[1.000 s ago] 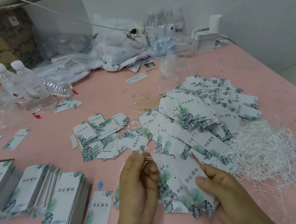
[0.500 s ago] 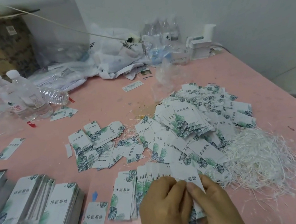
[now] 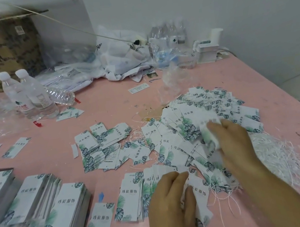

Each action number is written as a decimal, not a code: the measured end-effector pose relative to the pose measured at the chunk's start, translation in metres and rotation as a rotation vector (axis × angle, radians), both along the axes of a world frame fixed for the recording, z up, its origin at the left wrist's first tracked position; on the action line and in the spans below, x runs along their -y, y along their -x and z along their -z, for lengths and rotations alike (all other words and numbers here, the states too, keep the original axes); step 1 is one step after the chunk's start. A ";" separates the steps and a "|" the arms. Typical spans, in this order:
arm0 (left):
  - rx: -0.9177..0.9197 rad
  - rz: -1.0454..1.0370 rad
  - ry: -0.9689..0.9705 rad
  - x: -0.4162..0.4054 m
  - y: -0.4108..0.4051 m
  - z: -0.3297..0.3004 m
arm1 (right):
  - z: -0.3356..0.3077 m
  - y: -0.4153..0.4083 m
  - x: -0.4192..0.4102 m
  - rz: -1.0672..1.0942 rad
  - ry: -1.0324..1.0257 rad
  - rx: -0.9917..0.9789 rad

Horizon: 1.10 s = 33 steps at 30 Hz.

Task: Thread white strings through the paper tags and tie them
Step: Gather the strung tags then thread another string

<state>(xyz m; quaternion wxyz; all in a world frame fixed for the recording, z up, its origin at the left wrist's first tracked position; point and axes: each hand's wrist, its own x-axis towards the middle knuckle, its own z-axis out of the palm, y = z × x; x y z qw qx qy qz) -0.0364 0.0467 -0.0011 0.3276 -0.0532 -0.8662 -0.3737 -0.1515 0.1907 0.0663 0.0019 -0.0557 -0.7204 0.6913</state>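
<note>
1. Covering most of the view, the pink counter carries everything.
2. Tags lie heaped mid-right, beside loose strings.
3. Stacks sit left.
4. Right hand grasps a blurred tag over the heap.
5. Left hand pinches a tag near the front edge.

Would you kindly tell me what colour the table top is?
Pink; the table top shows plainly in the head view.

Even, soft indoor light; motion blur smears the left edge; wide-angle bending.
</note>
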 end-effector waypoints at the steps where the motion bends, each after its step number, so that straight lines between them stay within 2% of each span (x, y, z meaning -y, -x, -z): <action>1: 0.018 -0.021 -0.016 0.002 0.000 -0.001 | -0.007 0.020 0.000 0.018 -0.082 -0.044; 4: 0.076 -0.099 -0.080 0.011 0.001 -0.004 | -0.017 0.068 0.004 0.005 -0.387 -0.045; 7: 0.163 -0.201 -0.063 0.023 0.004 -0.002 | -0.015 0.081 0.004 0.006 -0.837 -0.037; 9: 0.268 -0.229 -0.041 0.029 0.006 -0.001 | -0.010 0.063 0.003 0.042 -0.859 -0.166; 11: 0.345 -0.226 -0.009 0.032 0.008 -0.002 | -0.002 0.032 0.003 -0.014 -0.726 -0.265; 14: 0.411 -0.200 0.054 0.033 0.009 -0.002 | 0.015 -0.024 0.002 -0.269 -0.667 -0.193; 17: 0.410 -0.206 0.067 0.034 0.010 0.000 | 0.029 -0.065 0.004 -0.493 -0.898 -0.028; 19: 0.392 -0.221 0.038 0.034 0.011 0.002 | 0.040 -0.080 0.006 -0.568 -1.143 -0.044; 21: 0.370 -0.241 0.003 0.035 0.010 0.002 | 0.044 -0.086 0.010 -0.565 -1.236 -0.081; 24: 0.359 -0.271 -0.038 0.039 0.008 0.003 | 0.047 -0.087 0.012 -0.558 -1.157 -0.081; 27: 0.346 -0.314 -0.064 0.045 0.006 0.003 | 0.052 -0.084 0.005 -0.522 -0.971 -0.021; 31: 0.377 -0.395 -0.078 0.058 0.002 0.006 | 0.054 -0.079 -0.001 -0.477 -0.264 0.173; 33: 0.441 -0.454 -0.080 0.070 0.000 0.006 | 0.055 -0.077 -0.005 -0.375 -0.040 0.177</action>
